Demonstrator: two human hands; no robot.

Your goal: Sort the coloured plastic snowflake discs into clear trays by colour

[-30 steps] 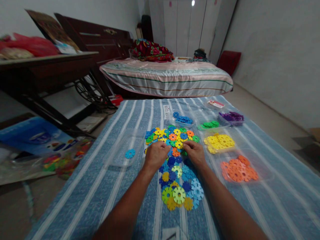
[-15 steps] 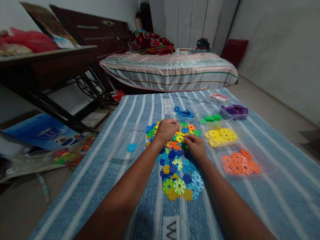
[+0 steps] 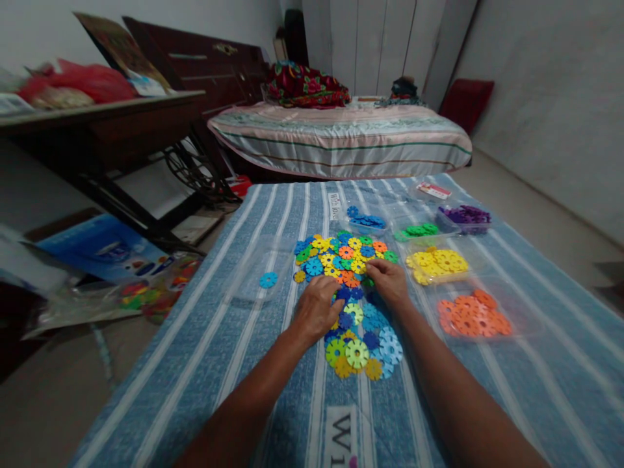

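Note:
A heap of flower-shaped plastic discs in mixed colours lies on the striped cloth. My left hand is low over the heap's left side, thumb and fingers apart, with nothing visible in it. At the heap's right edge, my right hand is closed, thumb and forefinger together beside a yellow disc. Dark green discs show under its fingers; whether it grips one is hidden. To the left, a clear plastic tray contains one light blue disc.
Clear trays on the right hold orange discs, yellow discs, green discs, blue discs and purple discs. A lidded box with a red label is behind them. A bed stands beyond the table.
My left hand has come back toward me from the heap's far part to its left middle, its fingers loosening. My right hand stays at the right edge. The view has shifted slightly.

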